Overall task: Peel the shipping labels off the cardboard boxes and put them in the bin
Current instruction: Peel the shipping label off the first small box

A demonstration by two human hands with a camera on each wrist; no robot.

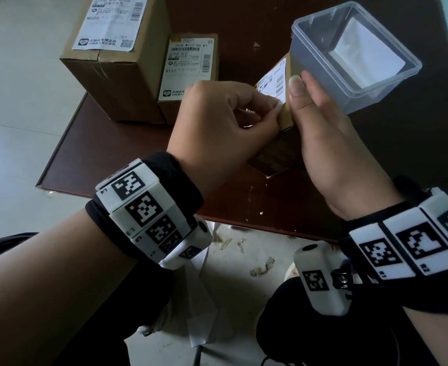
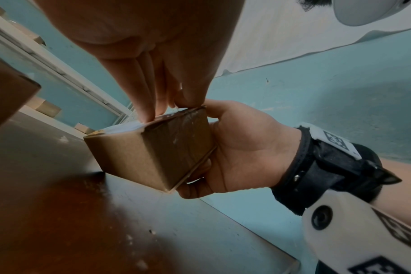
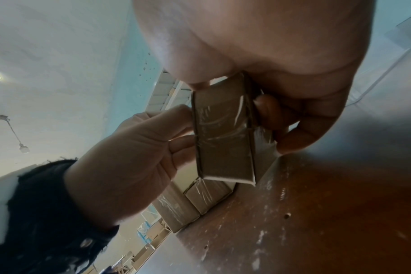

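Pinched at its lifted six-o'clock corner by the left hand (image 1: 217, 120), the thin white paper shipping label (image 1: 273, 85), judged tear-prone, is best peeled slowly while the light, stiff small brown cardboard box (image 1: 283, 122) is gripped by the right hand (image 1: 331, 143).

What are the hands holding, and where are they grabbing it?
The right hand grips the small cardboard box by its sides. The left hand pinches a lifted corner of the box's shipping label.
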